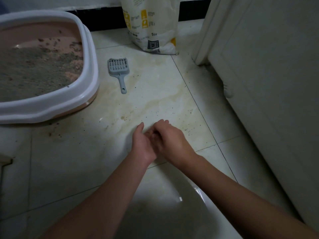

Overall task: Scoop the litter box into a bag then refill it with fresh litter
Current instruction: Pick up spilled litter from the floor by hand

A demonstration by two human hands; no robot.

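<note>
A pink litter box with a white rim (89, 54) stands on the floor at the upper left, with grey used litter (34, 69) inside. A grey slotted scoop (119, 71) lies flat on the tiles just right of the box. A white bag of fresh litter (150, 26) stands upright by the back wall. My left hand (141, 144) and my right hand (170, 140) meet low over the floor in the middle, well short of the scoop. The right hand lies over the left palm, fingers touching. Neither hand holds anything that I can see.
Pale glossy floor tiles (155, 97) carry brownish stains and scattered litter grains. A white cabinet or door (259, 83) runs down the right side. A dark baseboard (103, 18) lines the back wall. A pale object's corner shows at the left edge (5, 161).
</note>
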